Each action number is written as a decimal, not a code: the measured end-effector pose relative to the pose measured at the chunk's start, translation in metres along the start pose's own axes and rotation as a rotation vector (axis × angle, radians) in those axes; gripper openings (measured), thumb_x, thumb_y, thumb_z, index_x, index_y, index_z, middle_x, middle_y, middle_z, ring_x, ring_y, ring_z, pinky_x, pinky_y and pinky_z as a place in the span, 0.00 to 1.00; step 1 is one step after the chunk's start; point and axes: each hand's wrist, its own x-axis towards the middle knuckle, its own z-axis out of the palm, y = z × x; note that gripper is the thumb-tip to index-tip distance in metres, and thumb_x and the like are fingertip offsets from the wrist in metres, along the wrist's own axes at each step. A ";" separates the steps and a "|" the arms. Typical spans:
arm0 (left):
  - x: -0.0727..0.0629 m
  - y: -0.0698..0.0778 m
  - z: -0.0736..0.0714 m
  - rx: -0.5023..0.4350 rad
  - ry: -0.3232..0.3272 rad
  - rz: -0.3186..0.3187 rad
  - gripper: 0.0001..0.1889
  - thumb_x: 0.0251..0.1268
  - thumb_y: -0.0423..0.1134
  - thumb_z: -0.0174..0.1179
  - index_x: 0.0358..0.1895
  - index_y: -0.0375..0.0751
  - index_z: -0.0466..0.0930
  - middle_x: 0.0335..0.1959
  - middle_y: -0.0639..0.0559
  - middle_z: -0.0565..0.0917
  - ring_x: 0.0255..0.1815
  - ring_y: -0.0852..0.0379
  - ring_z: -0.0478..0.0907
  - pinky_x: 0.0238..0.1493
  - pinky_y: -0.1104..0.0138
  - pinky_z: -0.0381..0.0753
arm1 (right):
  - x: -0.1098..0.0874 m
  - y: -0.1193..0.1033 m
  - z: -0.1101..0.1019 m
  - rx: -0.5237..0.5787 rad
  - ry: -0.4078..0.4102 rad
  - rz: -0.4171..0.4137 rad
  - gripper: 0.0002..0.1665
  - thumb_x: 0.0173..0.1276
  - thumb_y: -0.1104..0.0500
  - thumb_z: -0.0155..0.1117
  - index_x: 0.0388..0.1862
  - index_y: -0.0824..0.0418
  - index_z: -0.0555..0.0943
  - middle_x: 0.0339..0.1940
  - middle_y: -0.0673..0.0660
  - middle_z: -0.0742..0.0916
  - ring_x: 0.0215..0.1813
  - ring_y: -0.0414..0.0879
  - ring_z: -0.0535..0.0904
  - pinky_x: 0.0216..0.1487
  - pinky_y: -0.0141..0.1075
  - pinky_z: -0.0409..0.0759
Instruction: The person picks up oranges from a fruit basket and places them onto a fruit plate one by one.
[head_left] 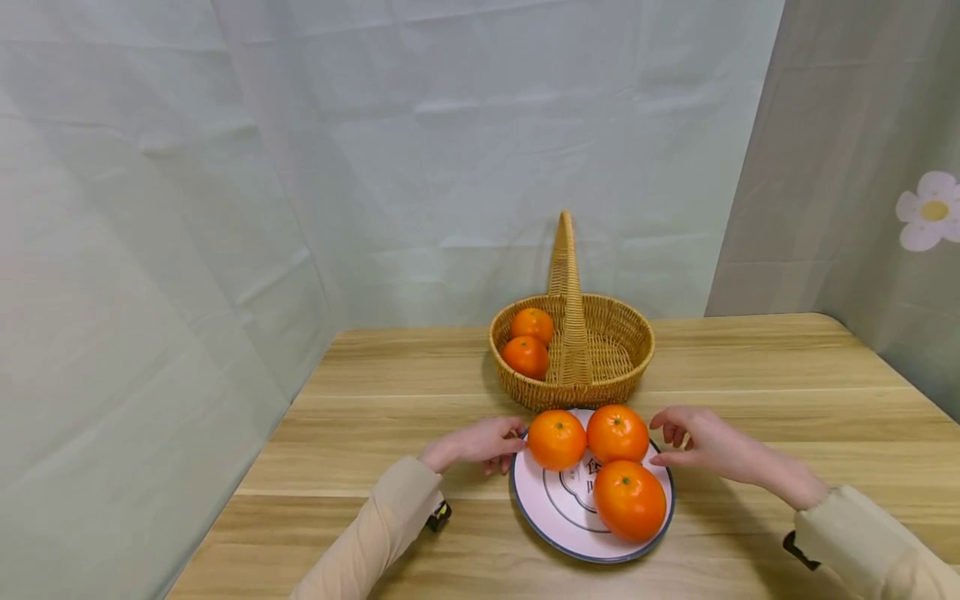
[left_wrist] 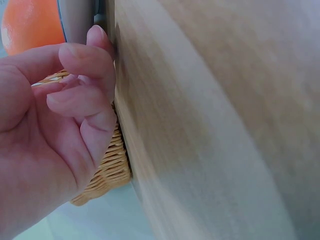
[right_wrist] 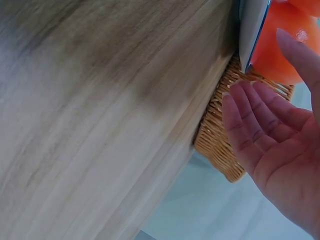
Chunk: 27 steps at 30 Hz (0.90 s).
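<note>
A white plate (head_left: pixel 553 510) with a dark blue rim rests on the table and carries three orange fruits: one at the left (head_left: pixel 556 440), one at the back right (head_left: pixel 617 433) and a larger-looking one (head_left: pixel 629 501) at the front right. Beside the plate's left rim is my left hand (head_left: pixel 483 443), its fingers loosely bent and its palm bare in the left wrist view. On the other side, my right hand (head_left: pixel 701 443) hovers near the right rim, fingers relaxed and slightly bent. In the right wrist view its fingertips (right_wrist: pixel 235 90) come close to the plate's edge, with nothing in the palm.
Right behind the plate stands a wicker basket (head_left: pixel 611 337) with a tall arched handle. Two more orange fruits, one behind (head_left: pixel 532 325) the other (head_left: pixel 526 357), lie in its left half. The wooden table (head_left: pixel 360 417) ends at a pale cloth backdrop (head_left: pixel 450 167).
</note>
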 end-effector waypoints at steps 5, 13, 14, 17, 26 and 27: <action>0.000 0.000 0.000 0.002 -0.003 -0.006 0.03 0.69 0.34 0.47 0.40 0.39 0.67 0.16 0.46 0.74 0.10 0.58 0.65 0.11 0.71 0.67 | 0.001 0.002 0.002 0.001 -0.023 0.011 0.23 0.53 0.51 0.70 0.39 0.66 0.75 0.27 0.48 0.76 0.29 0.42 0.72 0.27 0.34 0.76; 0.001 -0.001 0.000 0.001 -0.001 -0.009 0.03 0.69 0.34 0.47 0.39 0.39 0.67 0.16 0.46 0.74 0.10 0.58 0.65 0.10 0.71 0.67 | 0.002 0.004 0.005 0.000 -0.042 0.029 0.23 0.54 0.49 0.69 0.38 0.65 0.76 0.26 0.46 0.76 0.29 0.41 0.72 0.27 0.32 0.75; 0.000 -0.001 0.000 0.001 -0.001 -0.010 0.03 0.69 0.34 0.47 0.39 0.39 0.67 0.16 0.46 0.74 0.10 0.58 0.65 0.10 0.71 0.67 | 0.002 0.005 0.006 -0.001 -0.044 0.027 0.23 0.53 0.49 0.69 0.38 0.65 0.76 0.26 0.46 0.76 0.28 0.40 0.71 0.27 0.32 0.74; 0.000 0.000 0.000 -0.001 -0.002 -0.010 0.02 0.69 0.34 0.47 0.39 0.39 0.67 0.16 0.46 0.74 0.10 0.58 0.65 0.10 0.71 0.67 | 0.003 0.006 0.007 -0.001 -0.052 0.019 0.22 0.53 0.50 0.69 0.38 0.65 0.77 0.24 0.44 0.76 0.27 0.39 0.71 0.26 0.32 0.73; 0.000 0.000 0.000 -0.001 -0.001 -0.015 0.03 0.69 0.35 0.47 0.39 0.40 0.67 0.17 0.46 0.75 0.10 0.58 0.65 0.11 0.71 0.67 | 0.004 0.007 0.011 0.038 -0.102 0.043 0.17 0.55 0.57 0.69 0.38 0.65 0.75 0.19 0.41 0.76 0.22 0.35 0.70 0.22 0.30 0.71; 0.000 0.000 0.000 0.000 0.000 -0.015 0.03 0.69 0.35 0.47 0.39 0.40 0.67 0.16 0.46 0.74 0.10 0.58 0.65 0.11 0.71 0.67 | 0.004 0.007 0.011 0.042 -0.103 0.050 0.17 0.55 0.58 0.69 0.38 0.66 0.75 0.19 0.41 0.76 0.21 0.35 0.70 0.21 0.30 0.71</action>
